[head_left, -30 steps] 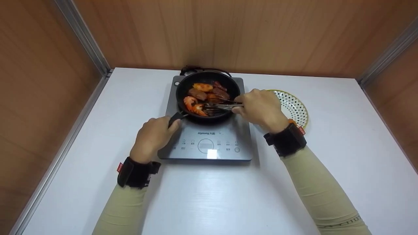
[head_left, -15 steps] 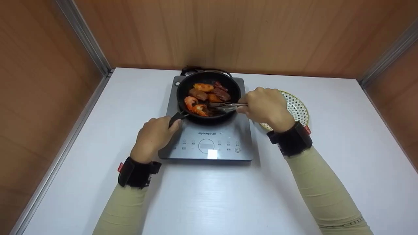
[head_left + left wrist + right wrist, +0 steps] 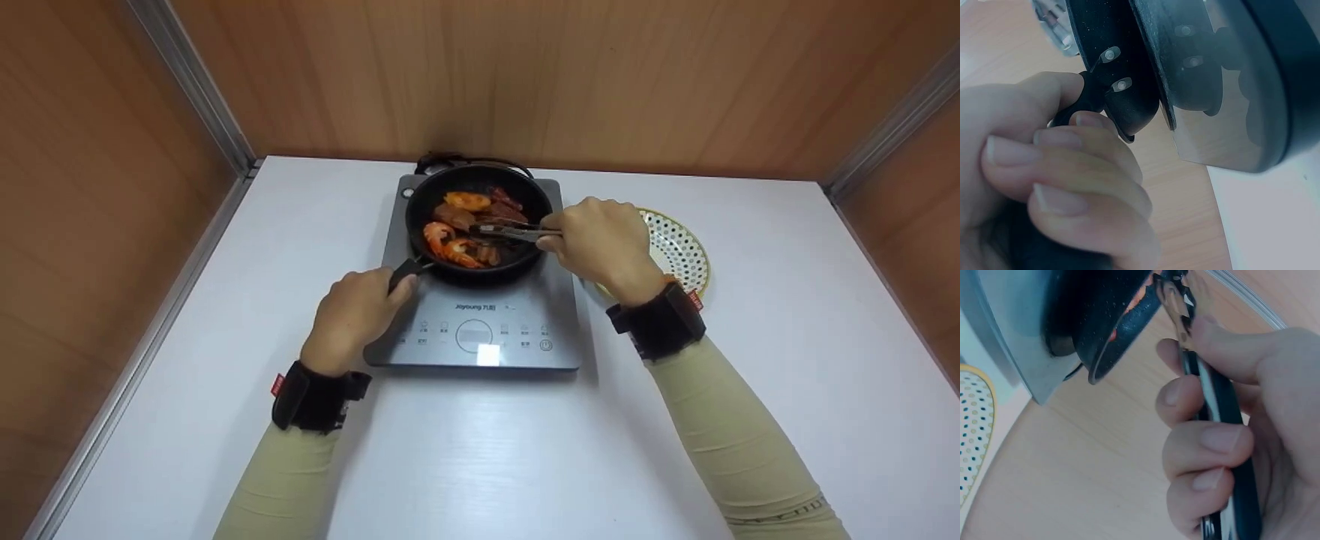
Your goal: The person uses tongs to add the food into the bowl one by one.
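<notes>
A black frying pan sits on the induction cooker. My left hand grips the pan's black handle; in the left wrist view its fingers curl round it. My right hand holds metal tongs with dark grips, their tips over the middle of the pan. Inside lie red-orange shrimp at the front left, a yellow-orange piece at the back, and brown meat pieces. A small brownish piece lies beside the shrimp. What the tips touch cannot be made out.
Right of the cooker stands a dotted plate with a yellow rim, partly behind my right hand. A black cord lies behind the pan. Wooden panels enclose the white table at the back and sides.
The tongs' arms came together at the front right of the pan, then shifted back toward its middle. The small brownish piece now shows. My left hand and the pan have stayed put.
</notes>
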The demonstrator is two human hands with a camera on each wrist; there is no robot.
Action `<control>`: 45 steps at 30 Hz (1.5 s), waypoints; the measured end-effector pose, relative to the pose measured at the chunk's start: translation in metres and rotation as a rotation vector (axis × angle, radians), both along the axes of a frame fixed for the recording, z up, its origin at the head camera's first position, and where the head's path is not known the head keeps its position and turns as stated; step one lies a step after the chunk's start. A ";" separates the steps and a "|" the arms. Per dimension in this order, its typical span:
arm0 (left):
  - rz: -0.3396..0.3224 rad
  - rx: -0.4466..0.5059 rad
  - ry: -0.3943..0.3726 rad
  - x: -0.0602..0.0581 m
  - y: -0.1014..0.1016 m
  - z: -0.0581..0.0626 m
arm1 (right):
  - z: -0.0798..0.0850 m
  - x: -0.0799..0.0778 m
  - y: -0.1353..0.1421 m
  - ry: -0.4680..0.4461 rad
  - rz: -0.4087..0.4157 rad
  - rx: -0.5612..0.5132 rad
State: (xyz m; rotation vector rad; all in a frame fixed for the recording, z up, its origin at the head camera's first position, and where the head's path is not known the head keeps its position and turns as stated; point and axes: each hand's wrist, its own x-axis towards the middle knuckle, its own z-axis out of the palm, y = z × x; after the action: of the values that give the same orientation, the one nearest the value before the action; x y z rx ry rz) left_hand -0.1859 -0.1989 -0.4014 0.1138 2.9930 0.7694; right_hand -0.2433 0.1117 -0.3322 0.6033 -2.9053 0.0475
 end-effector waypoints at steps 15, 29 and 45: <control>-0.008 -0.005 0.025 0.000 0.000 0.001 | -0.007 0.001 -0.007 -0.065 -0.061 0.067; -0.001 0.008 0.009 0.002 -0.003 0.000 | -0.002 0.012 0.015 0.038 0.008 -0.072; -0.004 0.009 -0.004 0.003 0.000 0.002 | -0.001 0.039 0.168 0.011 -0.180 -0.036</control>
State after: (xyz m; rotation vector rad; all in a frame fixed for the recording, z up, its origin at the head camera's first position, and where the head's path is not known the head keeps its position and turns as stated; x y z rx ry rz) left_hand -0.1833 -0.1990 -0.3998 0.1189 2.9849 0.7817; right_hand -0.2044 0.2800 -0.3335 0.3326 -2.9277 0.0729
